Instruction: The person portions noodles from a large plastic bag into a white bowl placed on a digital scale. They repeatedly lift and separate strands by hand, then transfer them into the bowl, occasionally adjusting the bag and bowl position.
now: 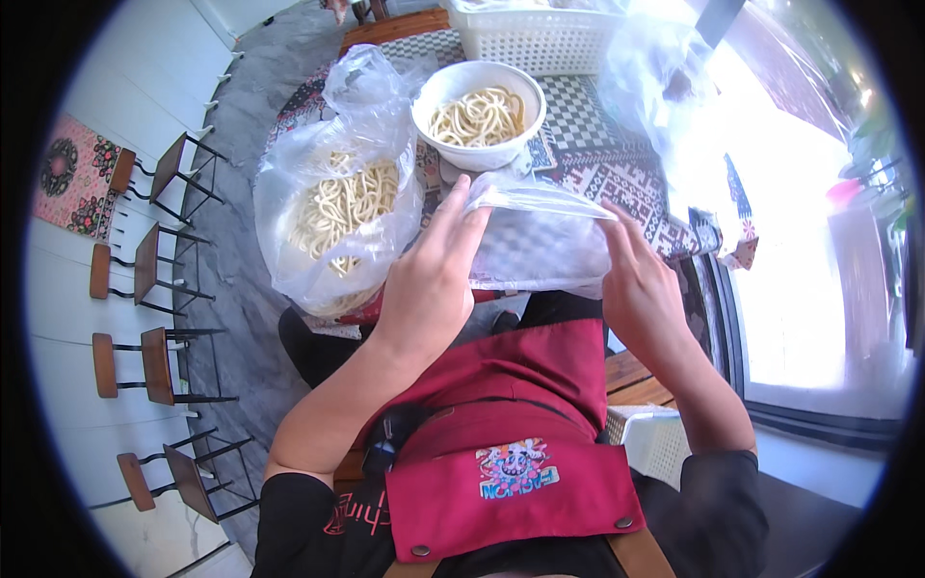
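Between my two hands a clear plastic bag (542, 246) is stretched out, its top edge running from one hand to the other. My left hand (437, 267) grips the bag's left corner with the fingertips. At the opposite corner, my right hand (639, 267) pinches the same edge. Just beyond the bag stands a white bowl (535, 108) with thick noodles (477, 119) in it. To the left of my left hand lies a large open plastic bag (278, 209) holding a heap of noodles (347, 206).
A white perforated basket (535, 40) stands at the table's far side, with more clear plastic (650, 87) to its right. Patterned cloth (578, 108) covers the table. Another basket (654, 441) sits beside me at right. Several wood-and-metal chairs (159, 365) line the left wall.
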`<move>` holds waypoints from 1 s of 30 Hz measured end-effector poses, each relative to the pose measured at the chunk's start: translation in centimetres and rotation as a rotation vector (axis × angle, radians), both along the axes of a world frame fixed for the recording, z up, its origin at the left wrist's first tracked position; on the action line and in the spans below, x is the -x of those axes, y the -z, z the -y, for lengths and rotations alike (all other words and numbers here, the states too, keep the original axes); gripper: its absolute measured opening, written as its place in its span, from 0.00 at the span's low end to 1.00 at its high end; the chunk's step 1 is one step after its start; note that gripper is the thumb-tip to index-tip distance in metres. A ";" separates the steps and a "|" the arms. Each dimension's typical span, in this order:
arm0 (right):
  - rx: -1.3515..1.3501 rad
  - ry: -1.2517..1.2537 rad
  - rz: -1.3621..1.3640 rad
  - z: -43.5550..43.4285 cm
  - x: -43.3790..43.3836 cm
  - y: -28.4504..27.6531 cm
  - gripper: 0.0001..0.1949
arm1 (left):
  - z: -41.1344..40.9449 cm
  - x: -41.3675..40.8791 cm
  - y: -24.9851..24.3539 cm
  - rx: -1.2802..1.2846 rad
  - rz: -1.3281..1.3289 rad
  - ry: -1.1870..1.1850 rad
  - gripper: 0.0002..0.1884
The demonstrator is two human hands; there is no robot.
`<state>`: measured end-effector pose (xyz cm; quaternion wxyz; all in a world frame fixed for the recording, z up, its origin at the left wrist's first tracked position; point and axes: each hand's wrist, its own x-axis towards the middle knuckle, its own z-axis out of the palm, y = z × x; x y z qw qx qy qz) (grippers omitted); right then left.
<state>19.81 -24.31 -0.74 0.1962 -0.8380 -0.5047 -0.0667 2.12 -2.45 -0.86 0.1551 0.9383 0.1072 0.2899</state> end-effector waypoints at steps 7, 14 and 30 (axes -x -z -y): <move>-0.056 -0.088 -0.122 0.5 2.2 -1.3 0.28 | -0.1 1.0 -2.0 -0.147 0.029 0.044 0.32; -0.326 -0.139 0.082 0.2 1.9 -3.4 0.21 | -0.5 2.0 -3.2 -0.091 0.039 0.051 0.28; -0.101 -0.168 -0.453 -1.3 -2.3 -3.6 0.10 | -5.9 3.3 -3.2 0.372 -0.283 0.130 0.31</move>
